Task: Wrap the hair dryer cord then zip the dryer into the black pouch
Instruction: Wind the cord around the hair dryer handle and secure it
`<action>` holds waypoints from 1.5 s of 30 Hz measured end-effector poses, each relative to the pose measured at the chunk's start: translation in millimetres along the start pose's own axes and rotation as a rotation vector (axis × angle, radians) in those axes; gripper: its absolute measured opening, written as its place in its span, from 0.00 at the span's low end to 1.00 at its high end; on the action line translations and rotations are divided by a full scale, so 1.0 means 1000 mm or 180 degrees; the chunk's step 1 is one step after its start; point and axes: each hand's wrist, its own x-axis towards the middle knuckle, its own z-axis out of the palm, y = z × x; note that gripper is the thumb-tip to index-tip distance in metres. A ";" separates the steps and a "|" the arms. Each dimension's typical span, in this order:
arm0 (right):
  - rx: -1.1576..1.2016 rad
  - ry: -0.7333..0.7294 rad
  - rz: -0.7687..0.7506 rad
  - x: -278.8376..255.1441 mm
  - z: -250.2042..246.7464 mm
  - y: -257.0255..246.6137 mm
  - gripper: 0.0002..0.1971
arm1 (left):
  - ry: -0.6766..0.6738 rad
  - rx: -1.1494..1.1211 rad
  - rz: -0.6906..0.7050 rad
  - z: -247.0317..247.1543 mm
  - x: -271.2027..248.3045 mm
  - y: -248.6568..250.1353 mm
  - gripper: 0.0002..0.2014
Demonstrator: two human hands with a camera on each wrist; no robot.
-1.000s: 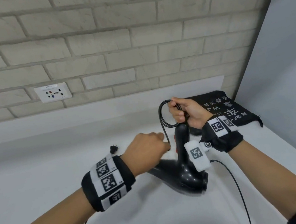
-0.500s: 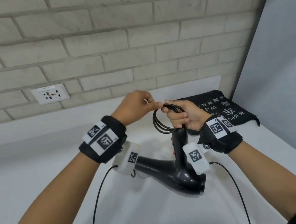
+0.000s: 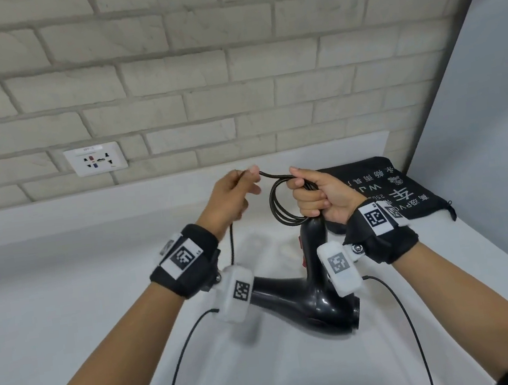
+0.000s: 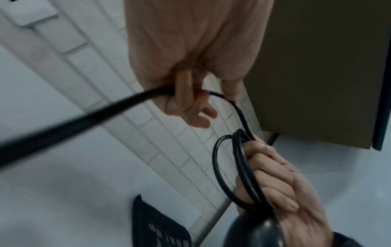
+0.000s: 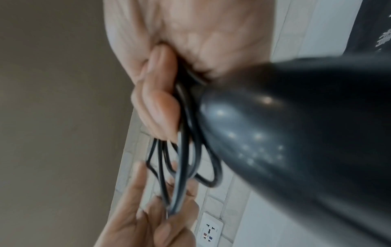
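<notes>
The white tabletop [image 3: 68, 313] carries the black pouch [image 3: 407, 191] at its far right corner. My right hand [image 3: 321, 196] clamps the hair dryer [image 3: 306, 301] handle and the coiled cord [image 3: 276, 208] above it. My left hand [image 3: 230, 195] pinches the loose cord just beside.

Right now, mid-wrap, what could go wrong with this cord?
1. The coils are pinned only by the right hand against the top of the dryer handle; a looser grip could let them spring open.
2. The left hand pinches the cord with loose slack trailing below; it may snag or pull the loops uneven.
3. The black pouch lies flat behind the right hand with both hands busy.
</notes>
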 end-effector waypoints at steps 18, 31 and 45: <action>0.0168 0.0079 -0.0141 -0.001 0.000 0.005 0.24 | -0.0287 0.1037 0.0496 0.044 -0.010 -0.019 0.12; -0.0407 0.0392 -0.0102 -0.012 0.003 0.006 0.21 | -0.0417 0.0564 0.0364 -0.002 -0.004 -0.001 0.14; -0.0451 0.0001 0.0115 -0.014 0.019 0.003 0.22 | -0.0194 0.0671 0.0516 -0.026 0.019 0.044 0.12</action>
